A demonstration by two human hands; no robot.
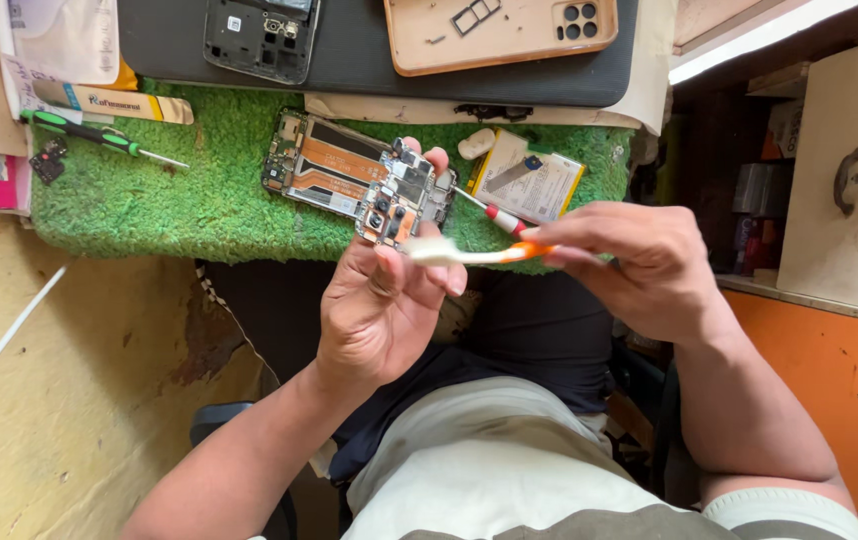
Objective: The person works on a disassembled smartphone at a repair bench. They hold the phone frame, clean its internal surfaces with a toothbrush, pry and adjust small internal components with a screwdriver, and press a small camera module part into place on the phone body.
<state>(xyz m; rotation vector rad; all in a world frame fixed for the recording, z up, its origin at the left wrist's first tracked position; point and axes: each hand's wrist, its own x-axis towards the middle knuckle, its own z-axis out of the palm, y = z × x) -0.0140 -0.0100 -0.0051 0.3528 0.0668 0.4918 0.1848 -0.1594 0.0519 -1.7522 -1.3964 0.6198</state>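
1. The left hand (381, 300) is raised above the lap, its fingers clamped on a small circuit board (404, 195); fingertips show over the board's top edge.
2. The right hand (649, 262) pinches the orange handle of a toothbrush (469, 254) between thumb and fingers.
3. The toothbrush lies almost level, its white head against the lower edge of the board, just over the left fingers.
4. Behind the board, an opened phone (324, 165) lies on a green mat (149, 195) with its insides facing up.
5. A red and white screwdriver (494, 212) lies on the mat just right of the board, next to a yellow-edged flat battery (534, 182).
6. A green screwdriver (99, 135) rests near the mat's left end.
7. At the top, a dark pad (369, 60) carries a tan phone cover (499, 32) and a black phone frame (261, 38).
8. To the right stands an orange cabinet (814, 370).
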